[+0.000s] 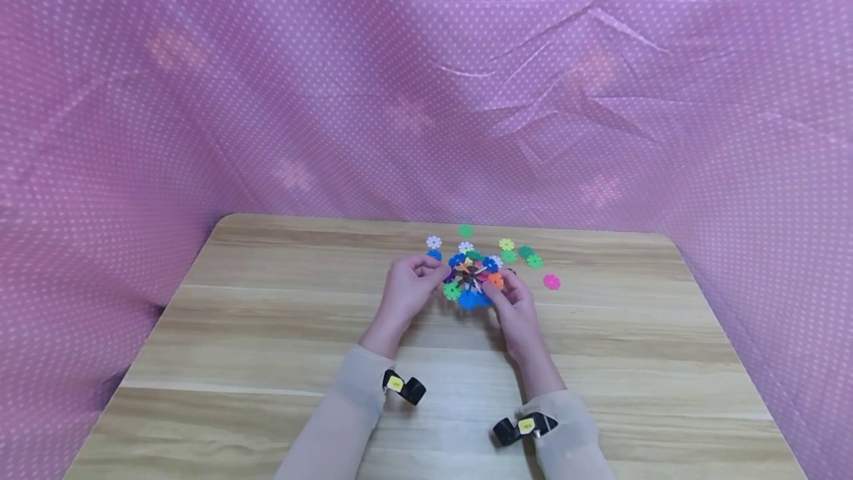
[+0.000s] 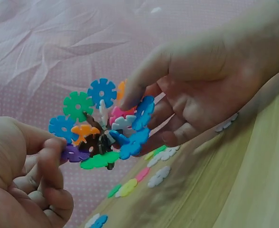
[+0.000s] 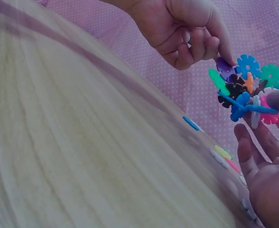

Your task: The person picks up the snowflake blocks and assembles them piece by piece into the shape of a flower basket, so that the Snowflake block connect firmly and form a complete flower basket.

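A round cluster of interlocked plastic snowflake discs (image 1: pixel 470 277) is held up above the table between both hands. It has brown discs (image 2: pixel 88 143) at its core, with blue, green, orange, pink and white ones sticking outward. My left hand (image 1: pixel 415 289) pinches a purple disc (image 2: pixel 75 153) at the cluster's left side between thumb and index finger; its other fingers are curled. On the opposite side, my right hand (image 1: pixel 518 311) grips the cluster, thumb over the top and fingers below, near an orange disc (image 1: pixel 496 281). The right fingertips are partly hidden behind the discs.
Loose snowflake discs lie on the wooden table (image 1: pixel 266 332) behind the cluster, among them a white disc (image 1: pixel 434 241), a yellow disc (image 1: pixel 506 244) and a pink disc (image 1: pixel 552 282). A pink dotted cloth (image 1: pixel 400 95) hangs around the table's back and sides.
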A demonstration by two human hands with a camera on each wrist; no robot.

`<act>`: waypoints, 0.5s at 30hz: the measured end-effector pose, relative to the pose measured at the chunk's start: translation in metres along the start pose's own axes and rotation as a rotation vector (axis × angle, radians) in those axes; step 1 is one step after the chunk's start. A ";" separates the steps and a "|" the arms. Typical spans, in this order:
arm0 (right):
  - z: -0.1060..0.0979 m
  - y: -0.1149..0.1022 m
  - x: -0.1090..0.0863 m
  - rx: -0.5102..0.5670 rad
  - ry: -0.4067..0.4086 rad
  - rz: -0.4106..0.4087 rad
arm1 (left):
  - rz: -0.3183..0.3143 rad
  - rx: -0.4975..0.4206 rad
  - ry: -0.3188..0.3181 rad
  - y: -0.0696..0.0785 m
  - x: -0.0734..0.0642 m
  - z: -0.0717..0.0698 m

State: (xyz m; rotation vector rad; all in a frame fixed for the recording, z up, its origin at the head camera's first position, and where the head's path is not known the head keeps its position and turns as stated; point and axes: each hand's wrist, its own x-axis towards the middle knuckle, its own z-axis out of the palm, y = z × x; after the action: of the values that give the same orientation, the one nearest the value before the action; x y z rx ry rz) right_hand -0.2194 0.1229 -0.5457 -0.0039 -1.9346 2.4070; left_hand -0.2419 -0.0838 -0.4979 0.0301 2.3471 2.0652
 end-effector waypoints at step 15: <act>0.000 0.004 0.001 -0.031 -0.004 -0.011 | 0.176 -0.131 -0.064 -0.005 0.008 -0.010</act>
State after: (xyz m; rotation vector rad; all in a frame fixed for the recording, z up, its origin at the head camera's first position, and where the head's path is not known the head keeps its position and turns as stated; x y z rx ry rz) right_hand -0.2202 0.1219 -0.5494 0.0100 -1.9677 2.3723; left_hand -0.2504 -0.0938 -0.5015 0.3078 2.2405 2.2543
